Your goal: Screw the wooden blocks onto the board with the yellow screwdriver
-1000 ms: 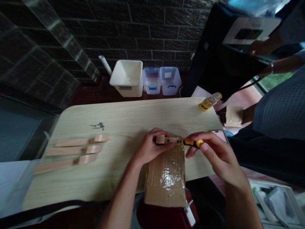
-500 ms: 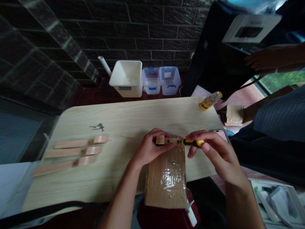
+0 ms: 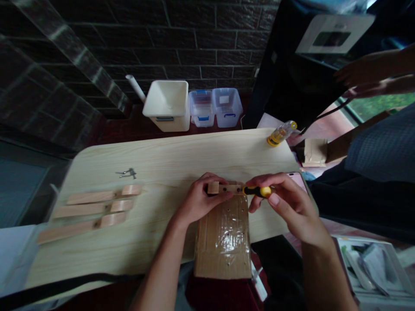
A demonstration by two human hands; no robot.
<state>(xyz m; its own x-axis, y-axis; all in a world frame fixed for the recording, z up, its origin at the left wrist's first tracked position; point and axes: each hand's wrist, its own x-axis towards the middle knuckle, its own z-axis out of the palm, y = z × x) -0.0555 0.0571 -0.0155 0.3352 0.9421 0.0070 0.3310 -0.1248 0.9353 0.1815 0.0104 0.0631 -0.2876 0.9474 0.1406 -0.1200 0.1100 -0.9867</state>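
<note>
My left hand (image 3: 202, 194) is closed round a small wooden piece (image 3: 229, 188) with a raised block at its left end and dark holes or screws along it. The piece lies across the far end of a taped cardboard box (image 3: 222, 246). My right hand (image 3: 285, 201) grips a yellow and black screwdriver (image 3: 256, 191) by its handle, close to the right end of the wooden piece; its tip is hard to make out. Left of my hands lie three wooden strips (image 3: 87, 210) with raised blocks, and several small screws (image 3: 129, 173) are grouped behind them.
A clear bottle with yellow ends (image 3: 281, 133) stands at the table's back right corner, and a phone (image 3: 298, 180) lies by the right edge. White bin (image 3: 167, 106) and clear tubs (image 3: 227, 108) sit behind the table (image 3: 168, 157). Another person's hand (image 3: 359, 75) is at upper right.
The whole view has shifted slightly, so everything sits a little further left. Both hands keep their holds on the wooden piece and the screwdriver.
</note>
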